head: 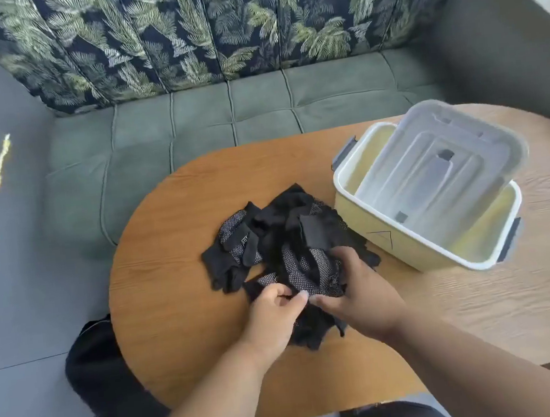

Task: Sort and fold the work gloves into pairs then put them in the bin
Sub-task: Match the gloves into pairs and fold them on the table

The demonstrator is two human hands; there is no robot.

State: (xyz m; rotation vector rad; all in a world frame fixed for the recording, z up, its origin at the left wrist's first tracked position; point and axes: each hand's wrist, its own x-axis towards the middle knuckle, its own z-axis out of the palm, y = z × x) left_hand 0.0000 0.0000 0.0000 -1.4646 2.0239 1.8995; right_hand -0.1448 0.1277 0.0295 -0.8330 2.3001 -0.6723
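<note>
Both hands are in the gloves (285, 251): my left hand (273, 313) pinches a dotted black one at the near side of the heap, fingers curled round its edge, and my right hand (353, 288) has its fingers curled into the same heap just beside it, gripping cloth. The heap lies in the middle of the table (160, 288), towards the near edge, a tangle with no pair yet laid out.

The bin (396, 243) stands at the right of the table, close to the heap but not touching it that I can see. Its lid (448, 156) sits tilted inside the opening, so nothing has gone in.

I judge this the sorting step, right at the start. The next move calls for drawing one glove free without dragging the rest, then finding its mate. The lid must come out before any pair goes in.

The gloves are soft knit, limp and floppy, black with fine white grip dots on one face. The bin is pale yellow hard plastic with a white rim and grey clips; the lid is clear and stiff. The table is smooth wood grain with a rounded end.
</note>
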